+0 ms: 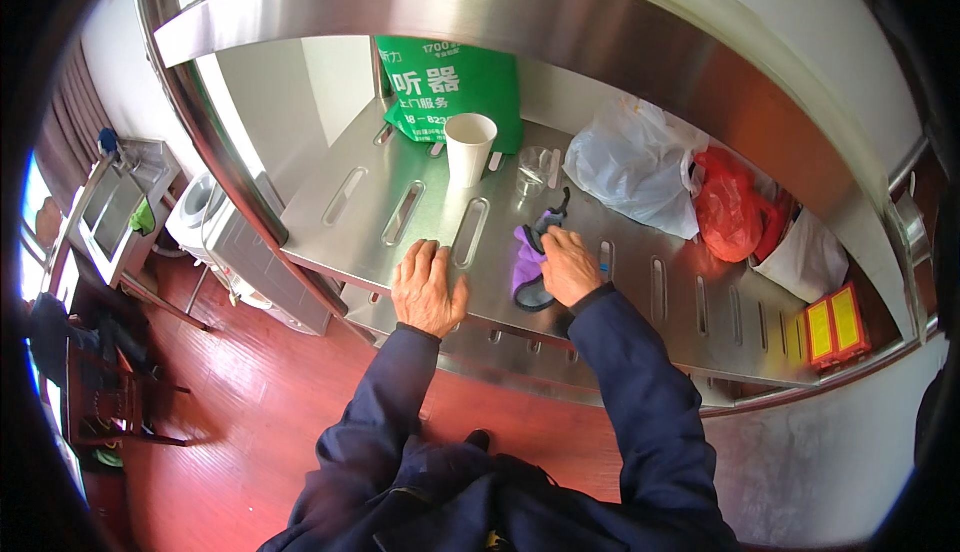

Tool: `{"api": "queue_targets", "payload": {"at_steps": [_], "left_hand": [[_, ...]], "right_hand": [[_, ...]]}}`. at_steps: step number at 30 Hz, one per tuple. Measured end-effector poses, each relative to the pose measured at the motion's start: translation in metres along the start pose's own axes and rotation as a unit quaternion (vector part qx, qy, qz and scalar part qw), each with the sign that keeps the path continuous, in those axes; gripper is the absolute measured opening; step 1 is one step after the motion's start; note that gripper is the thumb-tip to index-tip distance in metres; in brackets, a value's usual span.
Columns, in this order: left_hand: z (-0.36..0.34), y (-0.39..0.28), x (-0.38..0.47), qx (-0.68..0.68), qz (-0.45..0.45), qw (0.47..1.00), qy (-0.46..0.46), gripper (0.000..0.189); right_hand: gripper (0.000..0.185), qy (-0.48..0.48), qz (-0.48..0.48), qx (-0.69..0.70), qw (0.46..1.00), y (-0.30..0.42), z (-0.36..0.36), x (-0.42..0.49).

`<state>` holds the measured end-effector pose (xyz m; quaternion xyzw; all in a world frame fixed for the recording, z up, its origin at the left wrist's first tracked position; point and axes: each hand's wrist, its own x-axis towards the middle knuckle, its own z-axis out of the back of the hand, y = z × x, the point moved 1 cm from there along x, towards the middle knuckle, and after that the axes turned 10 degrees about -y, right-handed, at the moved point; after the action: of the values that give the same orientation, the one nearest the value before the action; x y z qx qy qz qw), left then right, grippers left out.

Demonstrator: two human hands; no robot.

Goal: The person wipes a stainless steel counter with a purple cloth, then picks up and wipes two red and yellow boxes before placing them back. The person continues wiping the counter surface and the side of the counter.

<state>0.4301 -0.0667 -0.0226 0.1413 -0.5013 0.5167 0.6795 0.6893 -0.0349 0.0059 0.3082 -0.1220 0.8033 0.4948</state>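
Note:
My right hand (568, 265) grips a purple and dark grey cloth item (527, 259) with a dark loop, on a slotted stainless steel shelf (495, 229). My left hand (429, 288) rests on the shelf's front edge, fingers flat and thumb apart, holding nothing. Beyond the hands stands a white paper cup (469, 153), upright, with a clear drinking glass (533, 171) to its right. Behind the cup is a green bag (487, 94) bearing white writing.
To the right on the shelf lie a whitish plastic bag (637, 165), a red plastic bag (726, 207) and a red and yellow box (836, 327). A steel beam (480, 0) crosses above. Left, beyond the steel post (225, 154), stand a washing machine (247, 252) and a sink (146, 165).

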Motion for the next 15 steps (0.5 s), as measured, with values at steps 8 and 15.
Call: {"api": "queue_targets", "payload": {"at_steps": [8,15], "left_hand": [[-0.003,0.002,0.000,-0.019,-0.013,1.000,-0.002,0.048],[0.005,-0.023,-0.005,-0.111,-0.032,0.993,0.012,0.053]], "right_hand": [[0.034,0.031,-0.070,-0.014,0.997,0.042,0.063,-0.065],[0.047,0.061,-0.086,-0.013,0.994,0.053,0.061,-0.072]]}}
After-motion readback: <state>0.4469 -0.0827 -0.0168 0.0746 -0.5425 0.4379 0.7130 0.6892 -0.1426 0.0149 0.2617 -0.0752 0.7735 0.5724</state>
